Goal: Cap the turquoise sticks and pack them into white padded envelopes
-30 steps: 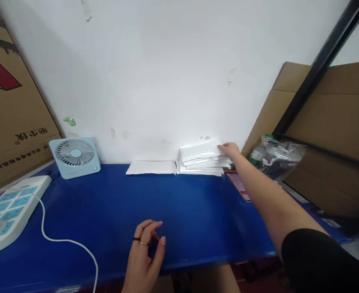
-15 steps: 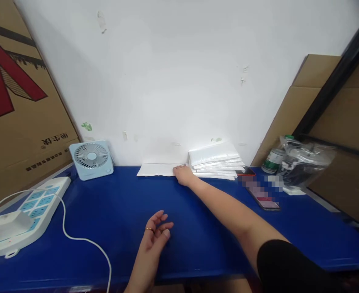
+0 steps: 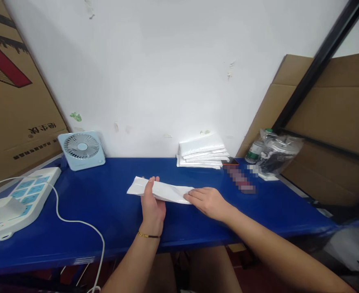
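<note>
A long white folded sheet, perhaps a plastic mailer (image 3: 170, 191), is held above the blue table between both hands. My left hand (image 3: 153, 203) grips it left of its middle, thumb on the near face and fingers behind. At its right end, my right hand (image 3: 208, 202) pinches the edge, fingers on top and thumb hidden. The sheet bends slightly along its length. Behind, against the wall, lies an uneven stack of similar white folded pieces (image 3: 201, 150), apart from both hands.
On the blue table (image 3: 118, 224) stand a light blue fan (image 3: 82, 150) and a white power strip (image 3: 29, 201) with a plug and trailing cable. To the right are a partly blurred phone (image 3: 242, 181), a green-labelled bottle (image 3: 255, 151) and a clear plastic bag (image 3: 279, 156). Cardboard flanks both sides.
My right hand has drawn the white folded piece from beside the stack toward me. My left hand has risen and closed on it. The view has shifted slightly.
</note>
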The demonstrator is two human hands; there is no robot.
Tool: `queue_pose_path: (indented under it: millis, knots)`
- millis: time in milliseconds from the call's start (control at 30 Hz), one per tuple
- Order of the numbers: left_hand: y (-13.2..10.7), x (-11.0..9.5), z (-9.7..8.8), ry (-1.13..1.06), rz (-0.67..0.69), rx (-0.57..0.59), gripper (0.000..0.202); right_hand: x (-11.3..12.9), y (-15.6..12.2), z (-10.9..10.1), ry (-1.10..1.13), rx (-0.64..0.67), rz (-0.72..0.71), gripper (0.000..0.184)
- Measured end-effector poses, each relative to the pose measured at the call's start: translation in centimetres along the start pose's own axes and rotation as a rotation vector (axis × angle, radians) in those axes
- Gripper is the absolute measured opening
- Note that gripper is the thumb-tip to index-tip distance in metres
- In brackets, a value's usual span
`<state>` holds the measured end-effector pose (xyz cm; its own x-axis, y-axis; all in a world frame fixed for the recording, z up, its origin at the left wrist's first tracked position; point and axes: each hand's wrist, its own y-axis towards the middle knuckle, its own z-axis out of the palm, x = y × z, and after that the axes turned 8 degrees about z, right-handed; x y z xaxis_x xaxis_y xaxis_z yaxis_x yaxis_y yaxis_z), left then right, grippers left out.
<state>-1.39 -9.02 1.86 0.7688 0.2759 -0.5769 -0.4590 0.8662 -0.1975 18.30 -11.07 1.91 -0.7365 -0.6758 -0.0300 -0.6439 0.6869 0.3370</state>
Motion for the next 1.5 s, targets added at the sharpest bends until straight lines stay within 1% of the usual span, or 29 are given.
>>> queue_pose_path:
  millis: [67,100,167,200,233,267,333,433,533,600,733,800,1033,1200,1333,1500]
  knots:
    - [-0.6,1.0,0.9,-0.002,0.081,0.066,0.051,-0.7,-2.3,0.3,0.053,-0.034,0.160,0.039]
    - [-0.9,1.4,1.5,0.015,0.120,0.112,0.054,-1.2,-3.2,0.6,0.101,-0.042,0.266,0.050]
    - [-1.5,2.2,2.5,0.056,0.169,0.205,0.055,-2.1,-4.6,1.3,0.229,-0.026,0.454,0.085]
    - [-1.7,2.5,3.0,0.070,0.180,0.243,0.055,-2.5,-5.2,1.6,0.295,-0.005,0.520,0.100]
    - [-1.9,2.7,3.4,0.080,0.186,0.274,0.055,-2.8,-5.6,2.0,0.352,0.015,0.564,0.108]
    - [-2.0,2.8,3.7,0.089,0.190,0.299,0.055,-3.1,-5.9,2.3,0.396,0.032,0.587,0.112]
    - [-2.2,2.7,4.3,0.109,0.207,0.339,0.052,-3.4,-6.2,2.8,0.437,0.051,0.598,0.112]
    - [-2.5,2.1,4.9,0.144,0.247,0.406,0.046,-3.6,-5.7,3.2,0.435,0.053,0.570,0.113]
    - [-2.5,1.2,5.4,0.154,0.292,0.445,0.049,-3.5,-4.8,3.1,0.409,0.046,0.541,0.110]
    - [-2.2,0.5,5.7,0.155,0.319,0.452,0.052,-3.5,-4.1,3.1,0.383,0.056,0.525,0.101]
    - [-1.5,-1.5,6.3,0.171,0.395,0.481,0.055,-3.4,-3.2,3.0,0.302,0.089,0.513,0.077]
    - [-1.3,-2.6,6.6,0.198,0.428,0.503,0.056,-3.4,-3.1,3.1,0.262,0.097,0.515,0.072]
    - [-0.9,-6.4,7.5,0.269,0.538,0.556,0.057,-3.6,-3.2,3.4,0.197,0.121,0.485,0.070]
    - [-0.7,-8.5,7.8,0.264,0.641,0.604,0.055,-3.5,-3.1,3.4,0.187,0.119,0.474,0.070]
    - [-0.6,-9.2,7.9,0.284,0.631,0.620,0.047,-3.5,-3.0,3.4,0.196,0.126,0.463,0.068]
    - [-0.3,-9.5,7.9,0.289,0.647,0.632,0.044,-3.5,-2.9,3.4,0.205,0.129,0.450,0.066]
